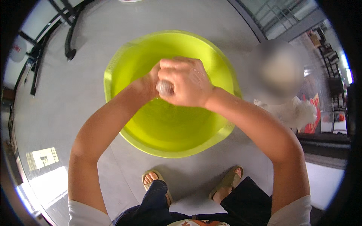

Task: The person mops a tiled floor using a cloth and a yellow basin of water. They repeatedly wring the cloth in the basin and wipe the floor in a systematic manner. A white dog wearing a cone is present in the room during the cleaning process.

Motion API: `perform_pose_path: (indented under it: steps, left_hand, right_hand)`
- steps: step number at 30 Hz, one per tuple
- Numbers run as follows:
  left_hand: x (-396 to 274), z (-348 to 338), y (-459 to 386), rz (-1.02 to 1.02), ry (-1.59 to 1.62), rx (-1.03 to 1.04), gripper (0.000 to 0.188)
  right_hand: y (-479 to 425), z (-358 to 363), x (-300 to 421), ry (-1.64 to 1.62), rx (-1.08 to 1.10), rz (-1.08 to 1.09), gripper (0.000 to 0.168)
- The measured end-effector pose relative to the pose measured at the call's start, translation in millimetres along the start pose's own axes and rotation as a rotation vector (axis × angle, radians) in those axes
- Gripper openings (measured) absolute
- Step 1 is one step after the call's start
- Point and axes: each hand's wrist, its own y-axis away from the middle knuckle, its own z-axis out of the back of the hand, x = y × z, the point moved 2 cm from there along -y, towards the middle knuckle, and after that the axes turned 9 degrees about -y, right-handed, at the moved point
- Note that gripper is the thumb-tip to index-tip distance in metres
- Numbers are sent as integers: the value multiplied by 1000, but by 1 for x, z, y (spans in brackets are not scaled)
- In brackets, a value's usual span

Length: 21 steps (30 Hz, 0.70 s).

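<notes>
My right hand [186,82] is clenched around a wet, whitish wad, seemingly cloth [165,87], whose rounded end bulges out beside the thumb. Motion blur hides exactly what it is. Pressed against it, my left hand [152,75] is mostly covered by the right one, and its fingers are hard to make out. Both hands are together over a large lime-green plastic basin [181,154] on the floor. Water shows in the basin below them. Wet streaks glisten on the back of my right hand.
Black metal legs [69,42] of a stand are at upper left. A metal-framed glass door [282,19] is at upper right. Something white and furry [297,114], partly behind a blurred patch, lies right of the basin. My sandalled feet [151,178] are just below it.
</notes>
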Motion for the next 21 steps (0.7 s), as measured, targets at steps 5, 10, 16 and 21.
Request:
perform_pose_path:
  steps: [5,10,16,21]
  left_hand:
    - [12,-6,-24,107,1304,300,45]
    - [-44,-30,9,-128,519,-65,56]
    - [-91,-48,50,-458,-124,-113,70]
    - [-129,-102,93,-599,-676,-234,69]
  right_hand:
    - [44,31,-55,-603,-84,-887,31]
    - [88,103,-24,-951,-248,-1094,92]
    - [127,202,55,-632,-278,-996,82]
    - [191,248,99,-404,-347,-1029,60]
